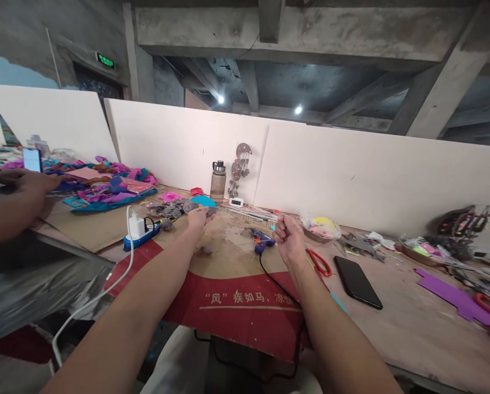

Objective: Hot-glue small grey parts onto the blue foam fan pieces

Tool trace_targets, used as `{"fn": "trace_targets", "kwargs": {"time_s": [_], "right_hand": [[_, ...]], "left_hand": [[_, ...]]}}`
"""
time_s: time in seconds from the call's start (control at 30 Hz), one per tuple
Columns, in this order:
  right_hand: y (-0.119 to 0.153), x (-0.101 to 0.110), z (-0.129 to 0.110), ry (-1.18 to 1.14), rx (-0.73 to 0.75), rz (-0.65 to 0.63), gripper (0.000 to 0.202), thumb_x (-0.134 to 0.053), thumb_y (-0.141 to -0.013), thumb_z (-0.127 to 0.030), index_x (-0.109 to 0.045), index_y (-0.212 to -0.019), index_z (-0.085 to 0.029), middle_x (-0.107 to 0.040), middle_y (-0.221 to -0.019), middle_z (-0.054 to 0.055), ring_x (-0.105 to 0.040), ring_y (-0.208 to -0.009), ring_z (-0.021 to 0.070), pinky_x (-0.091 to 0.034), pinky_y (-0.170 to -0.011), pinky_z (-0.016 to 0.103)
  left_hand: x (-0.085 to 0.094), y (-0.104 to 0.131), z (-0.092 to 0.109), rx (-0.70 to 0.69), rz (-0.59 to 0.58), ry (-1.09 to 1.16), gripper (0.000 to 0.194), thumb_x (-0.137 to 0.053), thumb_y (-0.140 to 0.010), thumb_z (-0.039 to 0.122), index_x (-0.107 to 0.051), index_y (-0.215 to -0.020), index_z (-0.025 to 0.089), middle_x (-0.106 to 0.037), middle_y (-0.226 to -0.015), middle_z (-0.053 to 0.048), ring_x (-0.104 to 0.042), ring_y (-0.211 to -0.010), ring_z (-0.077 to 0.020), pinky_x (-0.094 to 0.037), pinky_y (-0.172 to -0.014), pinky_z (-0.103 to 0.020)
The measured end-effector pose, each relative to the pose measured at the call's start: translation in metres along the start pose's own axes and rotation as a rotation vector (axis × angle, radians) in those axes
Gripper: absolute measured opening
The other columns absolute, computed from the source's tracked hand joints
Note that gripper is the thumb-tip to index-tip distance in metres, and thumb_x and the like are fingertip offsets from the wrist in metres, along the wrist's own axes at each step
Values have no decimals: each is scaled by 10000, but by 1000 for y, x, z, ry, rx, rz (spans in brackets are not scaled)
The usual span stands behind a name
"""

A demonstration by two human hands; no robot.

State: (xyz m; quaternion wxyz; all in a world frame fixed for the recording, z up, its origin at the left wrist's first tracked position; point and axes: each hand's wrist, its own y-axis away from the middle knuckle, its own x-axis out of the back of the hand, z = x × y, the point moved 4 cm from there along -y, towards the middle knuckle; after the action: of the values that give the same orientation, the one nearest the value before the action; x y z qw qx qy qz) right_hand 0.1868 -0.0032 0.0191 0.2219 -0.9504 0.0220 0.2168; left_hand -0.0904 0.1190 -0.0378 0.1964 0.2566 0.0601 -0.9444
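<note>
My left hand (pixel 199 218) is closed at a grey felt piece (pixel 192 207), beside a round blue piece (pixel 203 201) at the back of the cardboard. Grey felt shapes with small coloured dots (pixel 166 209) lie just left of it. My right hand (pixel 286 230) is raised over the cardboard with its fingers curled together; whatever they hold, if anything, is too small to name. Close to its left lies a blue glue gun (pixel 263 239) with a black cord. Thin sticks (pixel 255 213) lie between and behind the hands.
A bottle (pixel 218 183) and small clock (pixel 236 202) stand at the back. Red-handled scissors (pixel 319 262) and a black phone (pixel 357 282) lie right. A power strip (pixel 142 238) and white cable are left. Another person's hand (pixel 35 183) is far left.
</note>
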Motion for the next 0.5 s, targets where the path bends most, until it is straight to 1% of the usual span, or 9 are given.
{"fn": "trace_targets", "kwargs": {"time_s": [0.13,0.23,0.27,0.33,0.43,0.5], "right_hand": [[5,5,-1,-38,23,-17,315,-679,-702,-457,-491,-693,-205,-322,-604,-69,-207,-466,55,-162,-399,197],[10,1,4,-24,-32,-67,280,-671,-718,-422,-513,-679,-194,-316,-591,-66,-226,-468,48,-162,-410,202],[11,0,5,-29,-48,-66,269,-669,-721,-409,-520,-677,-190,-316,-591,-64,-231,-469,46,-159,-413,203],[10,2,3,-52,-48,-24,269,-681,-704,-392,-512,-669,-185,-316,-596,-65,-222,-469,39,-147,-411,200],[3,13,-6,-123,-6,67,300,-720,-640,-374,-490,-667,-183,-302,-596,-78,-181,-467,35,-135,-391,184],[-2,22,-15,-190,16,76,279,-720,-641,-353,-505,-688,-181,-269,-593,-84,-178,-466,38,-154,-379,171]], "left_hand": [[5,-2,-2,-22,31,28,151,-591,-807,127,-515,-677,128,-540,-621,-4,-585,-648,-106,-564,-733,-301],[9,-3,-3,-34,49,14,119,-596,-798,115,-541,-692,113,-562,-637,-25,-600,-656,-117,-565,-715,-301],[10,-4,-3,-39,51,10,114,-603,-792,113,-545,-693,112,-560,-634,-23,-601,-656,-119,-566,-711,-300],[11,-5,-2,-48,56,6,123,-621,-781,119,-543,-686,115,-546,-624,-12,-599,-656,-118,-566,-708,-300],[13,-6,-1,-54,63,10,154,-627,-780,118,-535,-656,118,-542,-626,-15,-601,-662,-123,-563,-713,-307],[13,-6,1,-56,70,17,168,-611,-791,106,-537,-641,120,-551,-632,-28,-607,-667,-131,-561,-714,-313]]}}
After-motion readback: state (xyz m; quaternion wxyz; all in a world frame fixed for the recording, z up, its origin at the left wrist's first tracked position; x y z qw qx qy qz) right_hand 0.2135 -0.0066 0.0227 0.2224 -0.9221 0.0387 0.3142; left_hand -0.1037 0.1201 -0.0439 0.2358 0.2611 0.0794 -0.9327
